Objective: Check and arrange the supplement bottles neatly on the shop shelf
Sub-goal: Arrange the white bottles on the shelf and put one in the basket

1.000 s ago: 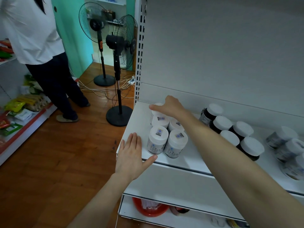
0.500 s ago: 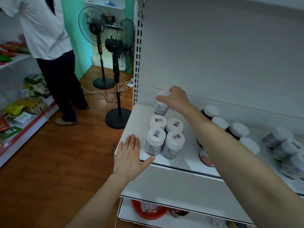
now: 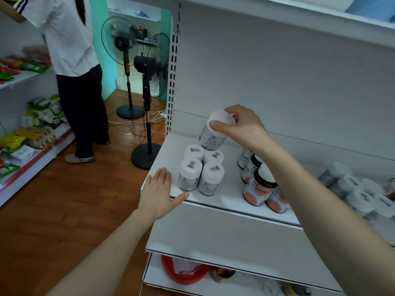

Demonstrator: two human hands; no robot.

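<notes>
Right hand (image 3: 243,129) gripping tilted white bottle (image 3: 210,137) by lid, raised at 12 o'clock of four-bottle cluster (image 3: 201,167), left hand (image 3: 158,193) flat, fingers straight, on shelf (image 3: 224,197), cluster's 8 o'clock.

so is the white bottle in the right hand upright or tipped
Tipped: the white plastic supplement bottle leans with its cap up and to the right of its base, gripped at the cap by the right hand.

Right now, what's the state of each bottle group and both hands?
held bottle: capped, tilted, off the shelf, gripped at the cap
right hand: fingers curled round the held bottle's cap
left hand: flat, fingers straight, resting on the shelf's front corner
four white bottles: upright, capped, packed two by two
dark bottles: upright, capped, in a row
</notes>
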